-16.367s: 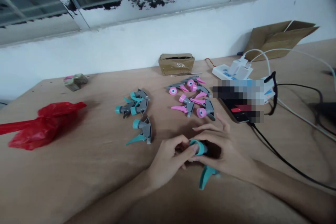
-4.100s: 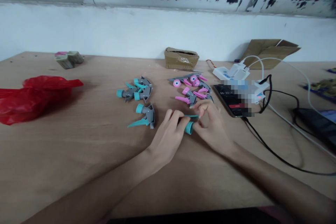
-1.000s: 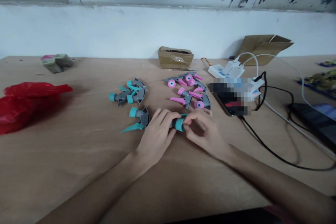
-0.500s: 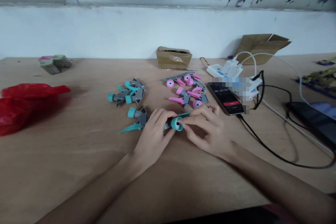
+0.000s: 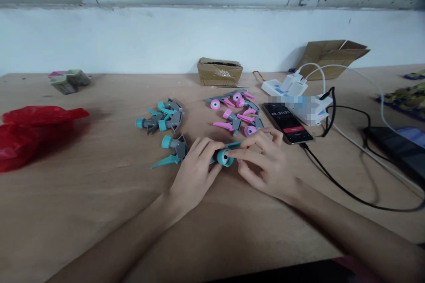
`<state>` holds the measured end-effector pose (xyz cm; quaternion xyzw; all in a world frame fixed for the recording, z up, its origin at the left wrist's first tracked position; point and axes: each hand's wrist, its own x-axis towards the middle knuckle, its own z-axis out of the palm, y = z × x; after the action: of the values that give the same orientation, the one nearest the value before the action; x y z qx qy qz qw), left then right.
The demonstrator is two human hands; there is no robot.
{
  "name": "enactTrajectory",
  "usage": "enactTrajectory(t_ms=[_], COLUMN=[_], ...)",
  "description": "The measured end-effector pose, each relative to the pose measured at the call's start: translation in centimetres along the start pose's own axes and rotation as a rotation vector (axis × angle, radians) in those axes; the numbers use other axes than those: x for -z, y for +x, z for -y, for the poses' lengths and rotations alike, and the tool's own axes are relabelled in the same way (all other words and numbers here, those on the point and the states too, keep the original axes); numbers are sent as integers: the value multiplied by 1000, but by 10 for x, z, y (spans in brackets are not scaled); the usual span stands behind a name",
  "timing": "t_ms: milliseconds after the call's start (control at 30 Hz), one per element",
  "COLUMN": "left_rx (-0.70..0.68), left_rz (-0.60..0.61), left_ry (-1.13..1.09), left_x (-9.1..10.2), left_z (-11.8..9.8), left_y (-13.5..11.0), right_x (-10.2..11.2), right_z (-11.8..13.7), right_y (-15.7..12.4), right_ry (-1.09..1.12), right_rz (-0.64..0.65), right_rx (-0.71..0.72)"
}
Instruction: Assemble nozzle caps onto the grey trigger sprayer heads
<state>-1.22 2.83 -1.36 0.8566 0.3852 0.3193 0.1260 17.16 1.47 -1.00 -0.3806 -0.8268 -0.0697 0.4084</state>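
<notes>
My left hand (image 5: 197, 163) is closed round a grey and teal trigger sprayer head (image 5: 220, 158), its teal collar turned toward me. Inside the collar sits a white disc with a dark centre. The index fingertip of my right hand (image 5: 265, 159) touches this disc, while the thumb stands apart from it. A teal trigger part shows between both hands. Just left of my left hand lies another teal and grey sprayer head (image 5: 177, 149), with a group of similar teal sprayer heads (image 5: 166, 117) behind it. Beyond my right hand lie several pink and grey sprayer heads (image 5: 234, 119).
A phone (image 5: 287, 124) with a running timer lies right of the pink heads, beside a white power strip (image 5: 274, 88) and cables. Red plastic (image 5: 36, 128) lies at left. A small cardboard box (image 5: 220, 74) and an open carton (image 5: 327, 59) stand near the wall.
My right thumb has drawn away from the collar, with the index fingertip still at the disc. My left hand keeps its hold on the sprayer head.
</notes>
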Motion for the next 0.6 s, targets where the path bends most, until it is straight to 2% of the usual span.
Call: enactTrajectory(t_ms=[200,400,600], left_rx=[-43,-80,-94], left_rz=[16,34,19], left_ry=[38,63,92], left_x=[0,0,0], left_z=[1,1,3], left_y=[0,0,0], right_x=[0,-3,-5], right_z=[4,10,11], right_y=[-1,1,-1], right_ry=[-15,50,14], right_rz=[19,31,64], right_rx=[-38,-144,-121])
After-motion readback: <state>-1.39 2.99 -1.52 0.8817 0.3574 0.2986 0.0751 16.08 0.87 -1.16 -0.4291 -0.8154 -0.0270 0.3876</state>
